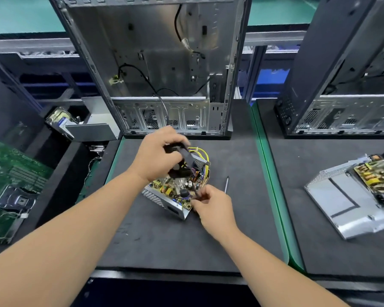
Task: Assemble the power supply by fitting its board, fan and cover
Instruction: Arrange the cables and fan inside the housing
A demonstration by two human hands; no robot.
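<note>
Two bare forearms reach in from the near edge, and both hands are busy over one open power supply sitting mid-tabletop on the dark mat. Left hand is curled around a black fan, holding it tilted above the case's far end. Right hand is pinched on what looks like a dark wire at the near right corner, touching the board edge; motion blur hides what exactly it grips. One bundle of yellow wires loops out just beyond the fan. One slim screwdriver lies just right of the unit. Behind, one open computer case stands upright; a second case stands far right. Another opened supply rests on the neighbouring mat, and a green motherboard lies at left.
</note>
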